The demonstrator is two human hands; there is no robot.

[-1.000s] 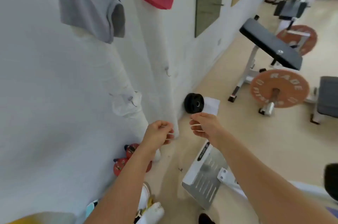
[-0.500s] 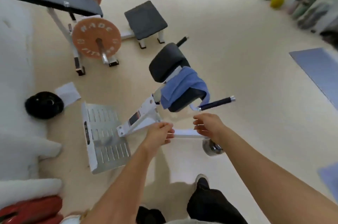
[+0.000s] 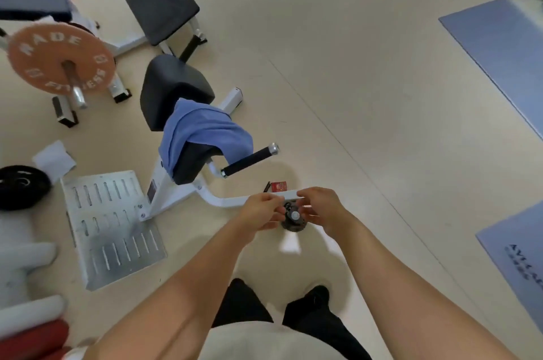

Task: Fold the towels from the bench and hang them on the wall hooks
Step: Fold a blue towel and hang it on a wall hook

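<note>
Blue towel (image 3: 202,127) was finally in view, since the head had swung off the wall and hooks and down to the bench (image 3: 176,89). So I'd guess the next towel pickup was up. It lay draped over the bench's near pad, long axis running left to right, ends hanging off both edges. Left hand (image 3: 260,211) and right hand (image 3: 321,208) hovered close together, fingers loosely curled, holding nothing as far as I could tell.
</note>
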